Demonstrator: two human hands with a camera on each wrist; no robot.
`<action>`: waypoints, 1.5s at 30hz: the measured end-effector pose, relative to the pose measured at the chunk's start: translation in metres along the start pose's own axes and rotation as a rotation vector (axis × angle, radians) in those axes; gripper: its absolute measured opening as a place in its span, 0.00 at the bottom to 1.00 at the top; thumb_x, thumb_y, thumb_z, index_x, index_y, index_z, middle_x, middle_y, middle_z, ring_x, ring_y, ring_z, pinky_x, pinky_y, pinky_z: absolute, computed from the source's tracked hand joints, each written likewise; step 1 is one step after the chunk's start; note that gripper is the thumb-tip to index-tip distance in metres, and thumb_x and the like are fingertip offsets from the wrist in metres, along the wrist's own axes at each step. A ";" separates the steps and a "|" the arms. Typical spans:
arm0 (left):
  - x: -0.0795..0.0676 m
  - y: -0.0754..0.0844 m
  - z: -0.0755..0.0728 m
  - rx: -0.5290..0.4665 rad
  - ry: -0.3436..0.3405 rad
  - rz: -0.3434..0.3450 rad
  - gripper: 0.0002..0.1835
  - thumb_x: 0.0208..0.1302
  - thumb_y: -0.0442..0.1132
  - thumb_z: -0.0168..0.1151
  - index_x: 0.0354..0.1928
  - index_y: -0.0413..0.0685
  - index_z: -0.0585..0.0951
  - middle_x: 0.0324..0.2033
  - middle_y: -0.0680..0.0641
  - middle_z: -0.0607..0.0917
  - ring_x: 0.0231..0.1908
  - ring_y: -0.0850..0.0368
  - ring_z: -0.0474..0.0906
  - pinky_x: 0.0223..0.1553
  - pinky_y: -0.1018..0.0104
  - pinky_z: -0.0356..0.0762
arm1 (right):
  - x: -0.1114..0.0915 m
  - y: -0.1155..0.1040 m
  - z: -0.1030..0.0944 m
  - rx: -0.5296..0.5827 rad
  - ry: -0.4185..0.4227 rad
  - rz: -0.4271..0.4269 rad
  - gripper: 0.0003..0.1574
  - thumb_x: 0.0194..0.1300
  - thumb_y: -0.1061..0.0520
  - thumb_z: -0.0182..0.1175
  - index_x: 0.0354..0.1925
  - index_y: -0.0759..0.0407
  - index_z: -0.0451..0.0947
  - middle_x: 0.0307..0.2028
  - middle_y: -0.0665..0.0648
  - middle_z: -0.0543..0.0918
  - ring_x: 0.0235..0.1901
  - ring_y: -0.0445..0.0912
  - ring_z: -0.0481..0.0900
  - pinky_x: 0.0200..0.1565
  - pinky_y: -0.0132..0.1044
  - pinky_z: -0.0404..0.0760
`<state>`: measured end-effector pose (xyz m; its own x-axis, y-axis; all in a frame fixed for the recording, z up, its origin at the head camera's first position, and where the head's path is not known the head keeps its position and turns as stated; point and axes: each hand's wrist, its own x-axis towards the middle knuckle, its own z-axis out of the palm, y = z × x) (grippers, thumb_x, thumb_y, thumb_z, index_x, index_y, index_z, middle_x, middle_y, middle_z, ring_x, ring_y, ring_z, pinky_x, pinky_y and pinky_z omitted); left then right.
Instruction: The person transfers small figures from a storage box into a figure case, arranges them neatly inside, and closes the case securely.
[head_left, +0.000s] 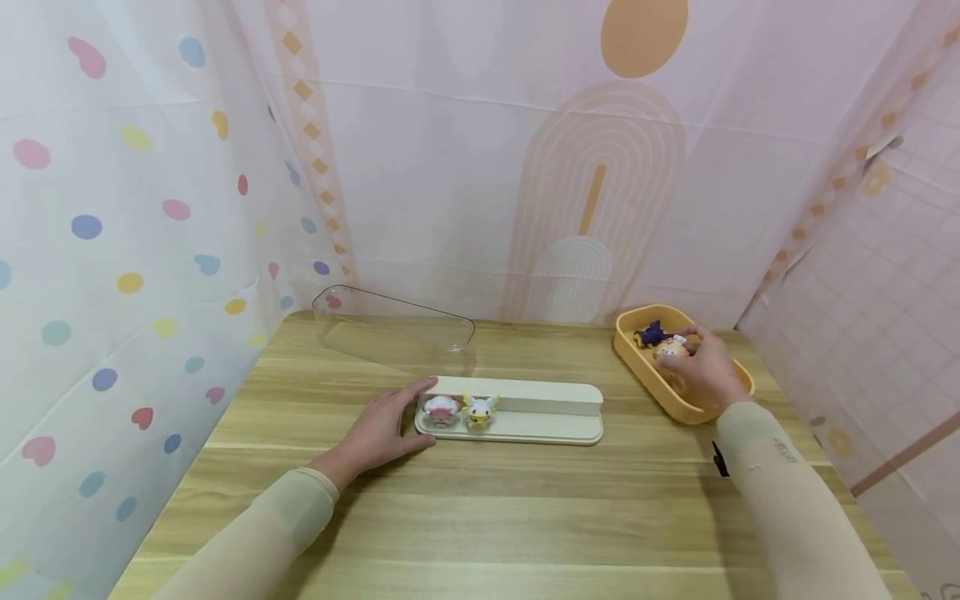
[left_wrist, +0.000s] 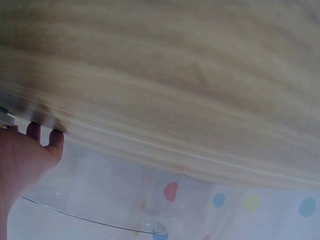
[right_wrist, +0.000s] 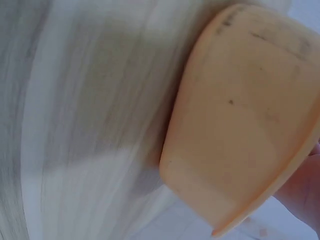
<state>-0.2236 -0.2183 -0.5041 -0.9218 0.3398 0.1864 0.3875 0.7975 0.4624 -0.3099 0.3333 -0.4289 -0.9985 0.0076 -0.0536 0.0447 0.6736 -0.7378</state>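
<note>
A cream two-step display stand (head_left: 551, 427) lies on the table, with a pink-and-white figurine (head_left: 441, 410) and a white-and-yellow figurine (head_left: 479, 412) side by side at its left end. My left hand (head_left: 381, 429) holds that end, thumb at the front and forefinger at the back. At the right, my right hand (head_left: 708, 367) reaches into an orange bin (head_left: 647, 379) and pinches an orange-and-white figurine (head_left: 669, 350). Beside it in the bin lies a dark purple figurine (head_left: 652, 333). In the right wrist view, the bin's outer wall (right_wrist: 235, 120) hides most of the hand.
A clear plastic cover (head_left: 390, 329) stands behind the display stand, at the back left of the wooden table (head_left: 480, 517). Patterned curtains (head_left: 442, 183) hang along the back and both sides, close to the table's edges.
</note>
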 end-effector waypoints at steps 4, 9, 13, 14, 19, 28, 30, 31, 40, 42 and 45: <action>0.000 0.001 0.002 0.001 -0.004 0.003 0.52 0.60 0.53 0.82 0.82 0.63 0.64 0.71 0.39 0.80 0.69 0.31 0.76 0.75 0.28 0.65 | -0.001 0.003 -0.008 0.091 0.007 0.037 0.53 0.70 0.43 0.73 0.76 0.65 0.56 0.70 0.81 0.73 0.65 0.62 0.77 0.49 0.29 0.80; -0.001 0.002 0.003 -0.005 -0.008 0.002 0.51 0.60 0.53 0.81 0.82 0.63 0.64 0.72 0.39 0.80 0.70 0.30 0.76 0.75 0.28 0.65 | -0.003 0.002 -0.011 0.244 0.008 0.091 0.55 0.71 0.43 0.72 0.79 0.62 0.52 0.77 0.80 0.63 0.76 0.67 0.66 0.73 0.56 0.73; -0.001 0.002 0.001 -0.005 -0.010 0.000 0.52 0.60 0.53 0.82 0.82 0.63 0.64 0.72 0.39 0.80 0.70 0.30 0.76 0.75 0.28 0.65 | -0.004 -0.005 -0.014 0.280 -0.005 0.083 0.55 0.71 0.42 0.71 0.80 0.59 0.52 0.80 0.77 0.59 0.78 0.65 0.64 0.76 0.56 0.70; -0.001 0.003 0.000 -0.004 -0.011 0.000 0.52 0.60 0.53 0.82 0.82 0.63 0.64 0.72 0.39 0.80 0.70 0.30 0.76 0.75 0.28 0.65 | -0.004 -0.007 -0.014 0.275 -0.005 0.072 0.54 0.72 0.42 0.71 0.79 0.58 0.53 0.80 0.76 0.61 0.76 0.62 0.70 0.73 0.50 0.74; -0.002 0.003 -0.002 -0.006 -0.015 -0.004 0.52 0.60 0.53 0.82 0.82 0.63 0.64 0.72 0.39 0.80 0.70 0.30 0.76 0.75 0.28 0.64 | 0.000 -0.019 -0.009 0.267 0.003 0.015 0.46 0.69 0.43 0.74 0.73 0.51 0.61 0.64 0.62 0.82 0.50 0.35 0.81 0.49 0.26 0.80; -0.002 0.002 -0.001 0.003 -0.017 -0.012 0.52 0.60 0.54 0.81 0.82 0.64 0.63 0.72 0.40 0.80 0.70 0.31 0.76 0.75 0.28 0.64 | -0.005 -0.051 0.005 0.320 -0.048 -0.070 0.43 0.67 0.50 0.76 0.70 0.53 0.62 0.43 0.36 0.85 0.42 0.33 0.84 0.47 0.30 0.86; -0.002 0.001 -0.001 0.006 -0.015 -0.009 0.52 0.60 0.54 0.81 0.82 0.64 0.64 0.72 0.40 0.80 0.70 0.30 0.76 0.75 0.27 0.64 | -0.007 -0.059 0.009 0.326 -0.056 -0.083 0.44 0.67 0.51 0.76 0.70 0.54 0.63 0.46 0.39 0.86 0.43 0.33 0.84 0.48 0.30 0.87; -0.002 0.001 -0.001 0.008 -0.015 -0.009 0.52 0.60 0.54 0.81 0.82 0.64 0.64 0.72 0.40 0.80 0.70 0.31 0.76 0.75 0.27 0.64 | -0.008 -0.062 0.011 0.325 -0.056 -0.087 0.43 0.67 0.51 0.77 0.70 0.54 0.63 0.47 0.41 0.85 0.44 0.32 0.84 0.48 0.29 0.87; -0.002 0.001 -0.001 0.001 -0.020 -0.013 0.51 0.60 0.54 0.81 0.82 0.64 0.64 0.72 0.40 0.79 0.70 0.31 0.75 0.75 0.28 0.64 | -0.012 -0.081 0.030 0.267 -0.056 -0.195 0.40 0.65 0.55 0.78 0.67 0.60 0.68 0.59 0.65 0.86 0.45 0.35 0.84 0.43 0.26 0.85; -0.001 0.000 -0.001 0.000 -0.020 -0.012 0.51 0.60 0.54 0.81 0.82 0.64 0.63 0.73 0.40 0.79 0.70 0.31 0.75 0.75 0.28 0.64 | -0.013 -0.084 0.034 0.243 -0.046 -0.219 0.40 0.63 0.55 0.79 0.65 0.60 0.69 0.61 0.68 0.86 0.46 0.37 0.84 0.42 0.25 0.84; -0.001 0.001 -0.001 -0.001 -0.022 -0.012 0.51 0.61 0.54 0.81 0.83 0.64 0.63 0.73 0.40 0.79 0.71 0.31 0.75 0.75 0.28 0.64 | -0.015 -0.087 0.040 0.212 -0.030 -0.251 0.39 0.62 0.55 0.80 0.63 0.60 0.70 0.62 0.70 0.85 0.51 0.43 0.84 0.42 0.25 0.83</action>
<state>-0.2221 -0.2186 -0.5034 -0.9262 0.3405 0.1619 0.3760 0.8014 0.4653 -0.2976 0.2445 -0.3910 -0.9781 -0.1628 0.1299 -0.1938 0.4831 -0.8538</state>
